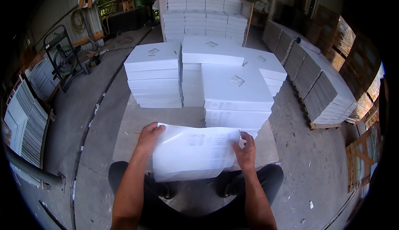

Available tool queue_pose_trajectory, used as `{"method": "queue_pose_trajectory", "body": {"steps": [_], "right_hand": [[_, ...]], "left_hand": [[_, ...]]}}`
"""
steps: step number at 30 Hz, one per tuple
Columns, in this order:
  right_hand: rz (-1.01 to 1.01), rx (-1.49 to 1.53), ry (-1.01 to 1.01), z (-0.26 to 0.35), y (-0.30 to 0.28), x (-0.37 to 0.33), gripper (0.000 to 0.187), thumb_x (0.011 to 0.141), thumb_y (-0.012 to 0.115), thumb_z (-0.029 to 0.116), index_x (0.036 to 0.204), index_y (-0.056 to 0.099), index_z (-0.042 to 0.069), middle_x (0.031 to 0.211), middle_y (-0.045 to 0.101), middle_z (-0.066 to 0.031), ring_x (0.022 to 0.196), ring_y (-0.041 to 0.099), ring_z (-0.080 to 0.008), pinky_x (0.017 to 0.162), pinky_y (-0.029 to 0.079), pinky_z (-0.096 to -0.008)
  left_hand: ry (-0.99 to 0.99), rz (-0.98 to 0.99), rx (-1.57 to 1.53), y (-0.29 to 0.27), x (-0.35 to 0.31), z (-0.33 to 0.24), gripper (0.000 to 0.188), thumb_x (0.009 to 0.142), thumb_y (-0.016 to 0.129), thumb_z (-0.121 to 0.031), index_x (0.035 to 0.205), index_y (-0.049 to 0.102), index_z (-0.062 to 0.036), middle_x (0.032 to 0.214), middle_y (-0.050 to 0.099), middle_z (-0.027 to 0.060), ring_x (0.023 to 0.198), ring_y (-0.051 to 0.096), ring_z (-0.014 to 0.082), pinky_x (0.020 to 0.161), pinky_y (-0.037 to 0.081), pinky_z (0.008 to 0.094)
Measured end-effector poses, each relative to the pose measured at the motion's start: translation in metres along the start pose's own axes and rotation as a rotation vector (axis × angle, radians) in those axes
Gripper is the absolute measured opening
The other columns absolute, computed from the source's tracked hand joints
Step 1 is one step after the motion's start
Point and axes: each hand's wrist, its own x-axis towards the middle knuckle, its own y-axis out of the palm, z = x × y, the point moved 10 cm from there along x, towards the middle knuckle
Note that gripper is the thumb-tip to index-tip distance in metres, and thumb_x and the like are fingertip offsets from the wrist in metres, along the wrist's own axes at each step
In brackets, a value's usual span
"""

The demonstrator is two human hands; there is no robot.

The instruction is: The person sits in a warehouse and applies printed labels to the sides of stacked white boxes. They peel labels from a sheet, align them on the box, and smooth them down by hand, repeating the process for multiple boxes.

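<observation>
A white sheet with small blocks of print hangs between my hands, in front of my knees. My left hand pinches its upper left corner, thumb on the near face. At the upper right corner, my right hand has its fingers closed on the edge. The sheet's lower edge droops and looks partly see-through. Just beyond it stands a stack of flat white boxes, the top one with a small diamond-shaped mark. More white stacks stand at the left, the middle and the right.
The stacks rest on a low brown board. Behind it, many white boxes fill an open crate. Long grey stacks line the right on pallets. A hand truck and leaning white panels are at the left.
</observation>
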Motion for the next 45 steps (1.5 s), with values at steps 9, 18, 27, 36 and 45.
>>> {"method": "queue_pose_trajectory", "body": {"steps": [9, 18, 27, 36, 45], "right_hand": [[-0.190, -0.226, -0.312, 0.080, -0.024, -0.008, 0.055, 0.072, 0.077, 0.007, 0.123, 0.055, 0.004, 0.141, 0.046, -0.0192, 0.133, 0.042, -0.0429, 0.109, 0.036, -0.0542], [-0.218, -0.150, -0.363, 0.101, -0.033, -0.012, 0.057, 0.072, 0.078, 0.007, 0.124, 0.056, 0.001, 0.143, 0.047, -0.0199, 0.133, 0.043, -0.0416, 0.109, 0.036, -0.0509], [0.859, 0.253, 0.209, 0.061, 0.086, -0.053, 0.060, 0.084, 0.080, 0.032, 0.130, 0.059, -0.001, 0.116, 0.068, -0.0151, 0.111, 0.061, -0.0279, 0.099, 0.046, -0.0385], [1.033, 0.720, 0.710, 0.031, 0.131, -0.093, 0.049, 0.087, 0.077, 0.019, 0.127, 0.062, -0.005, 0.114, 0.069, -0.0113, 0.102, 0.065, -0.0201, 0.094, 0.050, -0.0348], [0.947, 0.889, 0.869, 0.015, 0.138, -0.103, 0.038, 0.088, 0.075, 0.014, 0.120, 0.066, -0.004, 0.112, 0.071, -0.0119, 0.101, 0.068, -0.0217, 0.093, 0.052, -0.0360]], "left_hand": [[-0.056, 0.186, 0.372, 0.047, -0.009, 0.027, 0.017, 0.097, 0.061, -0.016, 0.097, 0.069, -0.0003, 0.077, 0.063, 0.0013, 0.067, 0.054, 0.0093, 0.063, 0.046, 0.0289], [0.472, -0.010, 0.809, 0.060, -0.016, -0.023, 0.014, 0.095, 0.062, -0.017, 0.096, 0.067, -0.0041, 0.085, 0.068, 0.0152, 0.074, 0.065, 0.0303, 0.068, 0.051, 0.0376], [0.775, 0.316, 0.940, 0.135, -0.054, -0.042, 0.016, 0.095, 0.064, -0.019, 0.102, 0.072, -0.0070, 0.097, 0.074, 0.0115, 0.082, 0.070, 0.0318, 0.071, 0.056, 0.0392], [0.658, 0.199, 0.968, 0.120, -0.034, -0.029, 0.019, 0.095, 0.063, -0.024, 0.098, 0.072, -0.0073, 0.087, 0.071, 0.0137, 0.078, 0.068, 0.0350, 0.067, 0.053, 0.0422], [0.785, -0.108, 0.786, 0.101, -0.043, -0.060, 0.020, 0.088, 0.069, -0.016, 0.105, 0.065, -0.0053, 0.103, 0.068, 0.0131, 0.095, 0.064, 0.0339, 0.082, 0.050, 0.0437]]}}
